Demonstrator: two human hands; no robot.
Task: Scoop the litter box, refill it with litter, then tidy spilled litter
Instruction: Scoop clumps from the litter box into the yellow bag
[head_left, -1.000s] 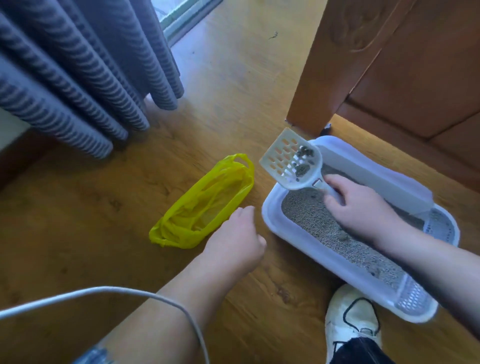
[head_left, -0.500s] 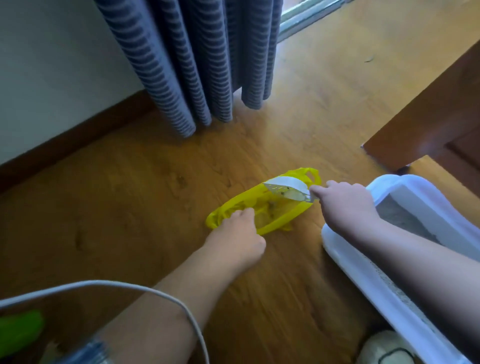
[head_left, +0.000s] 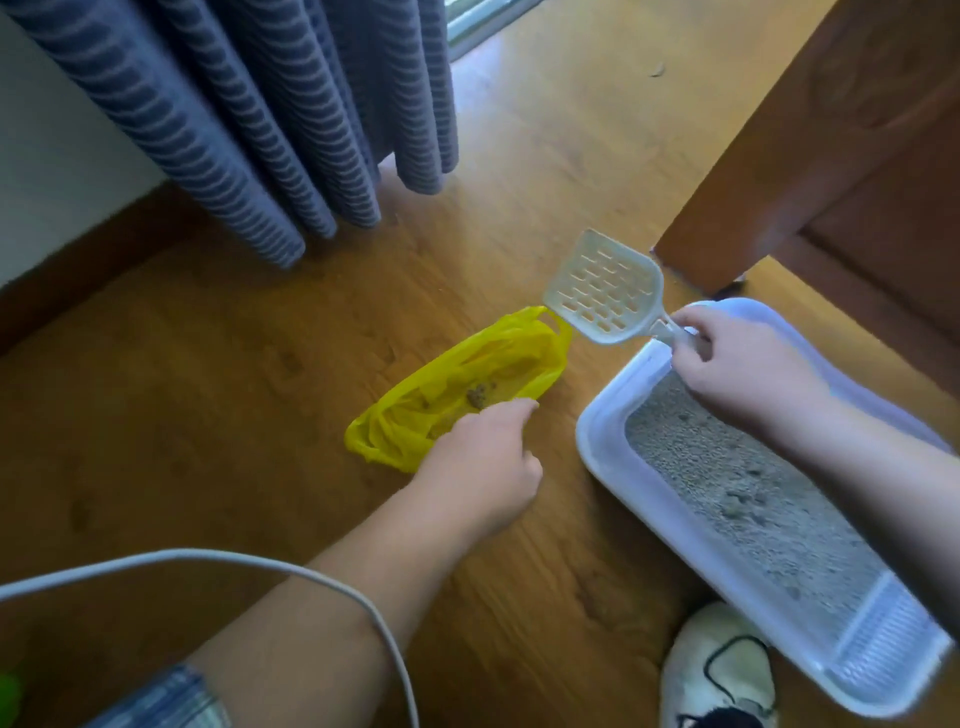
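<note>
A white litter box (head_left: 610, 470) holding grey litter (head_left: 727, 483) lies on the wooden floor at the right. My right hand (head_left: 743, 364) grips the handle of a white slotted scoop (head_left: 605, 288), held empty in the air between the box's far corner and the bag. A yellow plastic bag (head_left: 467, 384) lies open on the floor left of the box, with a dark clump (head_left: 480, 395) inside. My left hand (head_left: 483, 462) holds the bag's near edge with curled fingers.
A striped blue-grey curtain (head_left: 260, 119) hangs at the back left over a brown skirting board. A wooden furniture piece (head_left: 831, 156) stands behind the box. My white shoe (head_left: 717, 675) is at the bottom right. A white cable (head_left: 260, 566) crosses my left forearm.
The scoop carried dark clumps from above the litter box to the bag and tipped them in. It now rises empty away from the bag, and a clump lies inside the bag.
</note>
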